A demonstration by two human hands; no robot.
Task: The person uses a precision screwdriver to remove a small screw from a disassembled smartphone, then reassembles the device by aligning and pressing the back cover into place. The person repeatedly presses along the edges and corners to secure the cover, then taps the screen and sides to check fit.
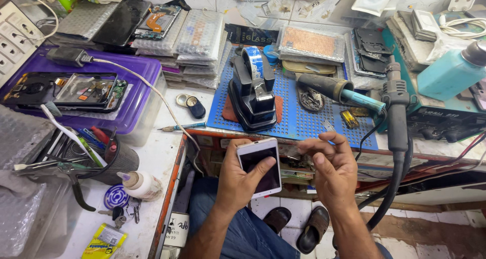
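From my head camera, my left hand (238, 180) is wrapped around a white smartphone (260, 167), thumb lying across its dark screen, held over my lap below the surface (167, 117) edge. My right hand (331, 170) hovers just beside the phone, empty, fingers loosely curled. Beyond both hands sit a blue perforated mat (304, 120) and a black tape dispenser (251, 94).

Glossy glass-fronted white phone (259, 167); matt perforated blue mat (304, 118); shiny black plastic tape dispenser (251, 94)
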